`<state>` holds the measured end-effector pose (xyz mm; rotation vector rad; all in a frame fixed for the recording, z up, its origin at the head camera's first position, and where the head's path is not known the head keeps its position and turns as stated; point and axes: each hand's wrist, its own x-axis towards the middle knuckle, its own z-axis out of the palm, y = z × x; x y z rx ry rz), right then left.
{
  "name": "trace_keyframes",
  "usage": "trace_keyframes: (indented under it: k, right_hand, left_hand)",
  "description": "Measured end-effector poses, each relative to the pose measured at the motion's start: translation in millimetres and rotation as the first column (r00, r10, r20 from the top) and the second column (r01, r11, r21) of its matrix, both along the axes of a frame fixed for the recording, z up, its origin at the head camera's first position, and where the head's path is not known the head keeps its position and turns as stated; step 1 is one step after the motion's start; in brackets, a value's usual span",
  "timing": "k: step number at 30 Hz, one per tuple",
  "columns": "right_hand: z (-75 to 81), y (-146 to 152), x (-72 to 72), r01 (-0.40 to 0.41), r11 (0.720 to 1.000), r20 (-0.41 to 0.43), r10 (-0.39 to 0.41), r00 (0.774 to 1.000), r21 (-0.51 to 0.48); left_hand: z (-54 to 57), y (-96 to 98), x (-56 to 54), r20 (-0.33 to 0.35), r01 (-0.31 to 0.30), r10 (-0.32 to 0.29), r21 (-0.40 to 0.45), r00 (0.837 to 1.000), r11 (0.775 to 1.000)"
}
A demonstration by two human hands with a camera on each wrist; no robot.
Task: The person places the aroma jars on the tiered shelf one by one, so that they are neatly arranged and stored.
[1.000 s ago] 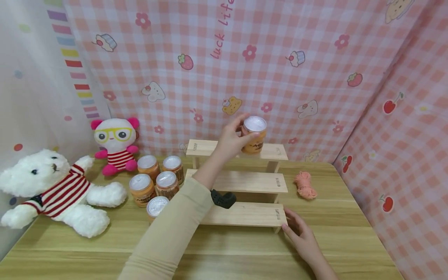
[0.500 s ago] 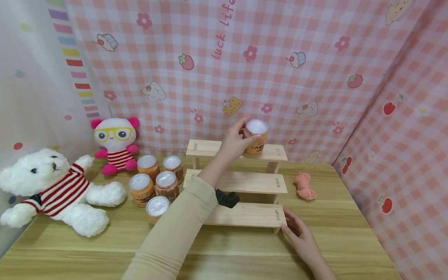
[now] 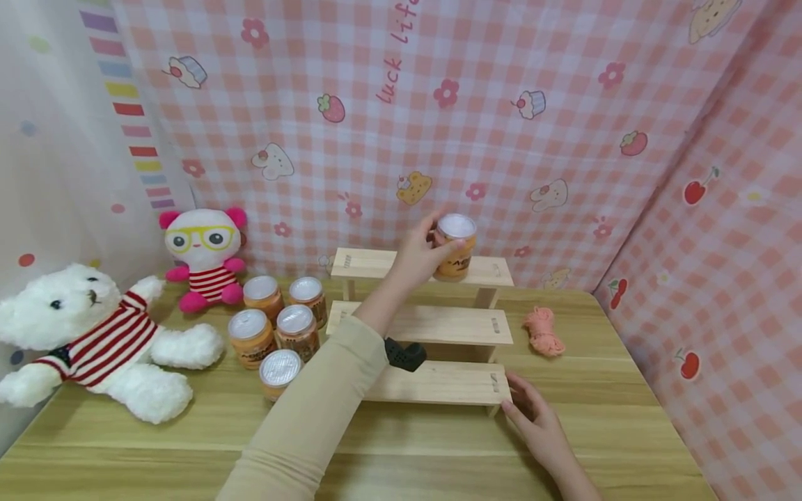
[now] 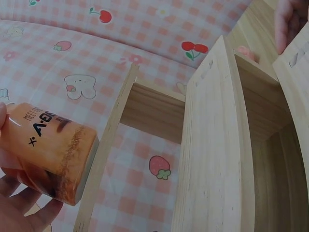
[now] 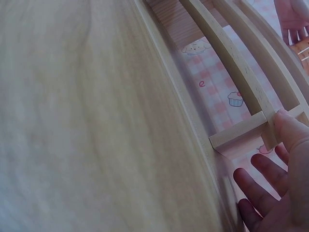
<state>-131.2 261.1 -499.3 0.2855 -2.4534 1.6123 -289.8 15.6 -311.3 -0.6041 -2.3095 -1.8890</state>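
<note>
In the head view my left hand (image 3: pixel 420 254) grips an orange printed jar (image 3: pixel 456 254) with a pale lid, thumb across its front and fingers behind. The jar is upright at the right part of the top tier of a three-step wooden shelf (image 3: pixel 451 325). In the left wrist view the jar's (image 4: pixel 48 150) base lies against or very near the top board; any contact is unclear. My right hand (image 3: pixel 541 428) is at the right end of the bottom tier. Its thumb touches the board's corner, and the other fingers (image 5: pixel 270 174) lie loosely extended beside the shelf.
Several similar jars (image 3: pixel 297 327) stand left of the shelf. A pink panda plush (image 3: pixel 209 257) and a white teddy bear (image 3: pixel 119 341) sit farther left. A pink yarn bundle (image 3: pixel 543 332) lies to the right. A checked curtain (image 3: pixel 376 139) hangs behind.
My left hand and the jar have come down slightly onto or close to the top tier, then barely moved. My right hand has stayed at the bottom tier's corner.
</note>
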Motion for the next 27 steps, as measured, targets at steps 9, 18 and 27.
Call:
trace_keyframes:
  k: [9, 18, 27]
  right_hand:
    - [1.5, -2, -2.6, -0.005, 1.000, -0.017, 0.005, 1.000, 0.008]
    - [-0.4, -2, -1.3, -0.007, 1.000, -0.017, 0.007, 1.000, 0.003]
    - [-0.5, 0, 0.5, 0.009, 1.000, -0.001, -0.009, 1.000, 0.013]
  left_hand:
    - [4.9, -8.6, 8.2, 0.009, 0.019, -0.019, 0.052, 1.000, 0.998]
    - [6.6, -27.2, 31.1, -0.062, -0.027, 0.028, 0.027, 0.998, 0.999]
    - [-4.5, -50.2, 64.3, -0.141, -0.039, 0.036, -0.016, 0.989, 0.999]
